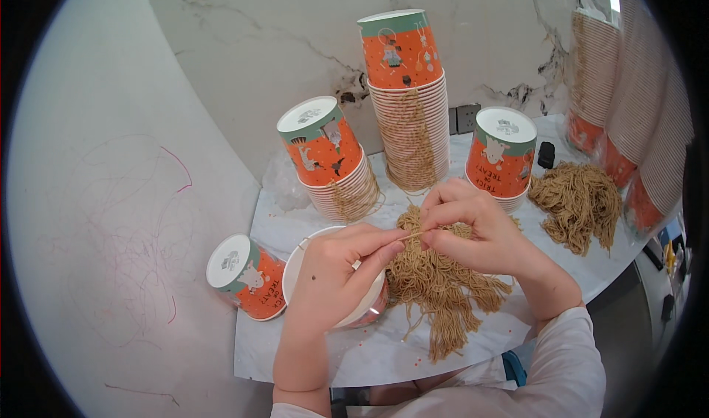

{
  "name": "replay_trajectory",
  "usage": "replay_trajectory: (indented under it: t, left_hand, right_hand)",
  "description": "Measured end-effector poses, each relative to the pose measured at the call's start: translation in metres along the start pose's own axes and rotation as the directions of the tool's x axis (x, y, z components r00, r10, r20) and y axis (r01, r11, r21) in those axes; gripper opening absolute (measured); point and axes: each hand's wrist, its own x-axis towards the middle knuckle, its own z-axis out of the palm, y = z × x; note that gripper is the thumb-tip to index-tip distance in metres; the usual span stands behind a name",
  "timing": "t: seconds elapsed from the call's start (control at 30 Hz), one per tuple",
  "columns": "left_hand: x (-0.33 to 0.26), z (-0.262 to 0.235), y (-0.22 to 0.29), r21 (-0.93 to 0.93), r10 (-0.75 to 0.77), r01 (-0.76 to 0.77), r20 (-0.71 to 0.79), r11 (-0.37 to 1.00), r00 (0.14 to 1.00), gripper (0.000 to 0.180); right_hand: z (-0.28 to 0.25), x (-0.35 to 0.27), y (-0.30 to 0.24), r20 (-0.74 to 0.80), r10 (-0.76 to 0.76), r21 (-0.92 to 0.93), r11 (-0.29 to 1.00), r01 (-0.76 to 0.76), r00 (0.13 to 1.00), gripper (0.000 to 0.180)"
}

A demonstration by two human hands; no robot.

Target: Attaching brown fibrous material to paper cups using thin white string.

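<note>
A short stretch of tan string runs between my two hands. My left hand pinches one part of it with thumb and forefinger. Close by on the right, my right hand pinches another part between thumb and fingertips. Under the fingers lies a spread pile of tan strings. Below my left hand an orange paper bucket stands mouth up, its white rim partly covered by that hand. A thin bit of string hangs over this rim. To its left, an orange bucket leans upside down.
Upside-down bucket stacks stand behind: a short one at left, a tall one mid-table, another at right. A second string pile and a small black object lie right, before plastic-wrapped bucket stacks. Walls border the table.
</note>
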Motion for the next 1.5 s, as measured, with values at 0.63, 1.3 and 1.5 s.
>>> replay_trajectory:
  t: [0.63,1.3,1.5]
  left_hand:
    - [-0.005,-0.007,0.012,0.199,-0.063,0.062,-0.003,0.978,0.998,0.016]
    - [-0.021,-0.038,0.014,0.596,-0.338,-0.031,0.497,0.803,0.799,0.047]
    - [-0.014,-0.026,0.019,0.552,-0.325,0.036,0.436,0.833,0.839,0.02]
  right_hand:
    - [0.018,-0.001,-0.008,0.233,0.249,0.445,0.832,-0.331,0.94,0.019]
    - [0.012,-0.002,-0.017,-0.253,0.084,0.174,0.984,-0.04,0.964,0.009]
    - [0.007,-0.003,-0.018,-0.253,0.066,0.161,0.987,-0.025,0.965,0.009]
